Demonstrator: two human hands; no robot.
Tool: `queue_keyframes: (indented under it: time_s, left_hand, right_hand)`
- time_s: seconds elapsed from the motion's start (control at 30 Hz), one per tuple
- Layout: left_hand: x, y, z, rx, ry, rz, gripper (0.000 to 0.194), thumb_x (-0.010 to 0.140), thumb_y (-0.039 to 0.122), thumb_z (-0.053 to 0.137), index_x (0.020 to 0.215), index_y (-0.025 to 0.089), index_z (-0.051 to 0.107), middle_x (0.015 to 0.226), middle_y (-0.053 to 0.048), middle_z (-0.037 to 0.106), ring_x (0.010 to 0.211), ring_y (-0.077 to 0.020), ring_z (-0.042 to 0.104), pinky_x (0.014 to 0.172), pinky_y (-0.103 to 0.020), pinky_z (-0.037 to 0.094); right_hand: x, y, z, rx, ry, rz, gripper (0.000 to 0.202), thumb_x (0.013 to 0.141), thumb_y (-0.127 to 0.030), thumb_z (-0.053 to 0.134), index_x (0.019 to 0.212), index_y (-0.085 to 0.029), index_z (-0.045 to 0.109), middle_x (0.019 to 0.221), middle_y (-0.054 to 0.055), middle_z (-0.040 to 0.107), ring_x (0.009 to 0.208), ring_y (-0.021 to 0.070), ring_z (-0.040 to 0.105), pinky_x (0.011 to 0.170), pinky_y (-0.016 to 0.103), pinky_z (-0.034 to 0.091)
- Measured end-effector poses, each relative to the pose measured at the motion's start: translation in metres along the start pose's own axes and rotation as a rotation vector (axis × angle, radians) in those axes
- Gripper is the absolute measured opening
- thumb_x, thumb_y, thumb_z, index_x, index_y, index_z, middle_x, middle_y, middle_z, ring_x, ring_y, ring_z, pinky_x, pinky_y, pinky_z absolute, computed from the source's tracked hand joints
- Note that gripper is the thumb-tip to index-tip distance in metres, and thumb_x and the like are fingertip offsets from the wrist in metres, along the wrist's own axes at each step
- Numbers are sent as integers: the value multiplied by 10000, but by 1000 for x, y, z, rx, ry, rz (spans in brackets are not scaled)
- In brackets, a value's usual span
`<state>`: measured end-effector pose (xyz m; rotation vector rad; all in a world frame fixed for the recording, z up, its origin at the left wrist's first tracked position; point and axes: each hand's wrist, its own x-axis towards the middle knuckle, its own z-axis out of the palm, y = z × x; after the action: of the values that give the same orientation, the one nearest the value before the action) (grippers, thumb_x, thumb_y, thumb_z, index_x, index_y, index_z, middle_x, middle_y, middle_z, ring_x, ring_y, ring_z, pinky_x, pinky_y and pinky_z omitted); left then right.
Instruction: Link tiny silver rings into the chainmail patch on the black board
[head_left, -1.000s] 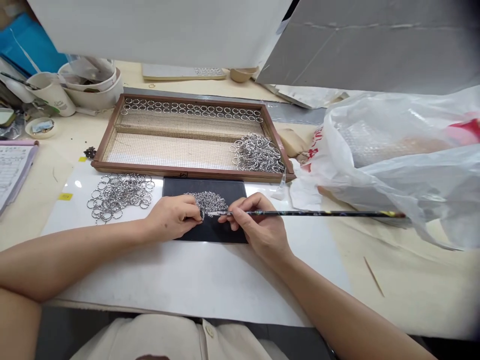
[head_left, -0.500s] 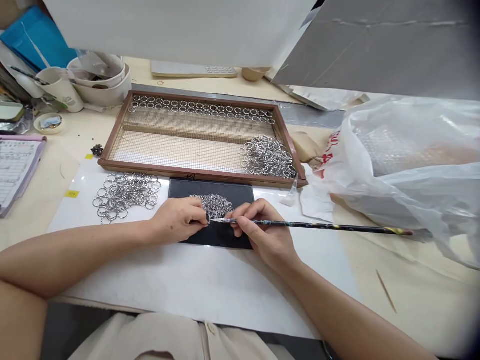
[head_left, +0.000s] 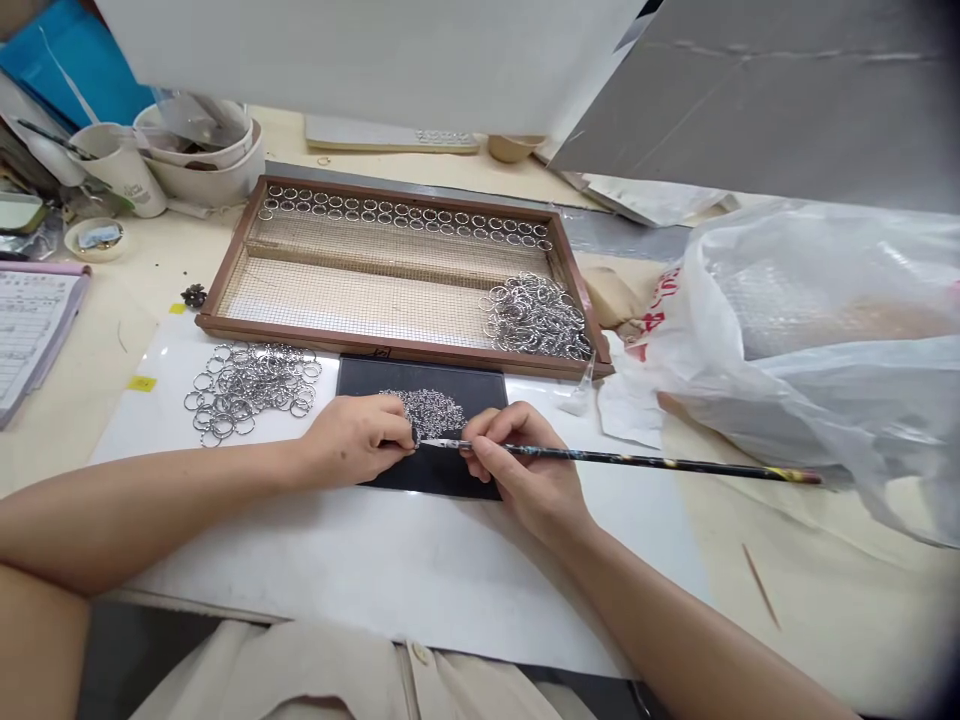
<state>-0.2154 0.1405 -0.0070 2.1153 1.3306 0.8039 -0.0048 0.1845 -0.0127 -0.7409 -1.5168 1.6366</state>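
Observation:
My right hand [head_left: 525, 462] is closed in a pen-like grip on a slim paintbrush [head_left: 637, 458] with a long, paint-flecked black handle. The brush's pale pointed tip reaches the fingertips of my left hand [head_left: 360, 438]. Those fingers are pinched together on something small and dark, mostly hidden, which I cannot make out. Both hands are over a black mat [head_left: 427, 478]. Just behind the fingertips, a heap of tiny silvery pieces [head_left: 431, 412] lies on that mat. Left of it, a loose pile of silver rings [head_left: 259, 385] rests on a white sheet [head_left: 360, 570].
Behind the mat stands a wood-framed mesh tray [head_left: 405, 350], with rings in rows at its far side and a ring heap [head_left: 536, 315] at right. A plastic bag [head_left: 817, 300] bulges at right. A cup [head_left: 124, 175] and tubs [head_left: 202, 165] stand back left; a thin stick [head_left: 761, 585] lies right.
The camera view has shifted slightly. The brush's far end has tipped a little toward me, while its tip stays at my left fingertips. Both hands keep their grips.

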Motion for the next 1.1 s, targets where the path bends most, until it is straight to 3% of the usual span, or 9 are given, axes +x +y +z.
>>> queue_keyframes:
  time_s: [1.1]
  left_hand:
    - [1, 1, -1, -18, -12, -12, 154, 811, 153, 566, 702, 172, 673, 700, 3, 602, 612, -69, 543, 520, -160, 389]
  right_hand:
    - [0, -1, -1, -80, -5, -12, 161, 878, -186, 573, 753, -216, 477, 735, -30, 577, 580, 83, 536, 526, 260, 385]
